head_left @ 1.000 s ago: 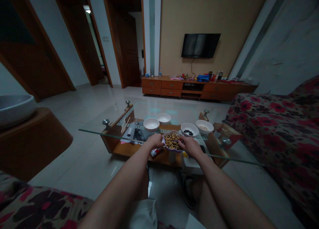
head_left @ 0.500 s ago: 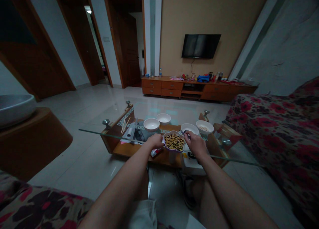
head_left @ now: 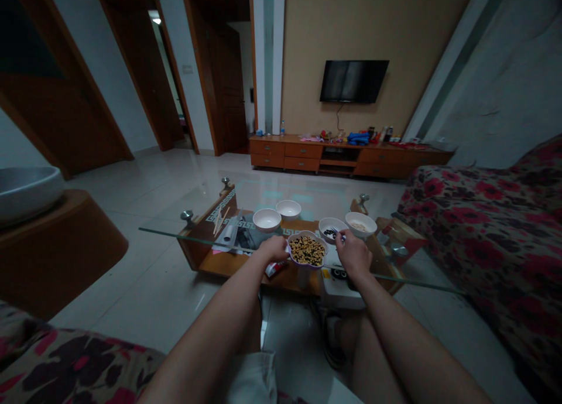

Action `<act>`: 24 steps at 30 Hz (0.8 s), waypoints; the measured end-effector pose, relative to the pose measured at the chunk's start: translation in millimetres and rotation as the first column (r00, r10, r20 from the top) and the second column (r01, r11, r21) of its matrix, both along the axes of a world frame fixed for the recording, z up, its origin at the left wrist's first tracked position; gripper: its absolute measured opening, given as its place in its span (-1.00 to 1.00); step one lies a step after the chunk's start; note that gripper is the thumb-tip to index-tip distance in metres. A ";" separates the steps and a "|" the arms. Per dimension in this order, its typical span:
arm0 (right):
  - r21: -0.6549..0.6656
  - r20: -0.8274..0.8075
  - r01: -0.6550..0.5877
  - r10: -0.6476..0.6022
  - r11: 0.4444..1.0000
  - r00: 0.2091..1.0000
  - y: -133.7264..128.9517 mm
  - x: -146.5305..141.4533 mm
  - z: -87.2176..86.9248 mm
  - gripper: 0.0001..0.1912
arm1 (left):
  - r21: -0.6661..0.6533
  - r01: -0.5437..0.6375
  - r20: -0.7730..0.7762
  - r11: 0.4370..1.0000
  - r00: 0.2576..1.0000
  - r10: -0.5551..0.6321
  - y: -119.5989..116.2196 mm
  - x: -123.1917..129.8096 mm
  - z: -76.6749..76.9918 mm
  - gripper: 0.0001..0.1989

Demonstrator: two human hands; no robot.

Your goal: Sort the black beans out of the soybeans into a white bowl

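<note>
My left hand (head_left: pixel 274 249) is closed on the left edge of a purple-rimmed, wavy-edged bowl (head_left: pixel 325 262) full of mixed yellow and black beans (head_left: pixel 307 249). To the right of it, my right hand (head_left: pixel 352 253) pinches a thin metal utensil (head_left: pixel 335 232), whose exact kind is too small to tell. The utensil's tip is over a white bowl (head_left: pixel 332 221) that has some dark beans (head_left: pixel 329 233) in it. Behind my right hand, another white bowl (head_left: pixel 360 218) holds pale pieces.
Two more white bowls (head_left: pixel 267 218) stand at the back left of the glass table (head_left: pixel 197 216). Chopsticks (head_left: pixel 222 221) and rolled paper (head_left: pixel 229 232) show near its left end. A floral sofa (head_left: pixel 474 216) is on the right, a large basin (head_left: pixel 28 193) at left.
My right hand has moved right with the utensil, from the rim of the bean bowl to over the white bowl with dark beans. My left hand keeps its place.
</note>
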State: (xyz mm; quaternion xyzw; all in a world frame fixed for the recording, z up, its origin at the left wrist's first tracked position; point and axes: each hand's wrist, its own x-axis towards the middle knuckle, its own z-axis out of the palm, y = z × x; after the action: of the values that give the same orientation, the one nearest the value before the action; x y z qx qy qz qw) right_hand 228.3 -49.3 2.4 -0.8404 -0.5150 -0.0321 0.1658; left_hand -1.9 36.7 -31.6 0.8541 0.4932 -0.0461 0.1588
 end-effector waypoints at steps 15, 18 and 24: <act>-0.024 -0.038 -0.442 0.441 0.897 0.897 6.3 -1.2 -22.0 -0.73 | -0.012 -0.012 0.006 1.000 1.000 0.012 -3.1 0.9 5.4 -0.73; -0.010 -0.077 -0.511 0.509 0.859 0.857 5.5 -2.6 -22.4 -0.75 | -0.014 -0.015 0.025 1.000 1.000 0.015 -1.3 0.5 3.0 -0.74; -0.057 -0.112 -0.564 0.556 0.824 0.824 6.4 -5.2 -21.6 -0.73 | -0.021 -0.004 0.044 1.000 0.999 0.005 -1.2 0.8 3.6 -0.74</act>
State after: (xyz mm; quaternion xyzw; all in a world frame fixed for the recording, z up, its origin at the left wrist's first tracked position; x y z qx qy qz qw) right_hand 223.0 -42.9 -19.3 -0.6593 -0.7317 0.0788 0.1541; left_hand -1.1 35.5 -28.0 0.8521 0.4910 -0.0323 0.1786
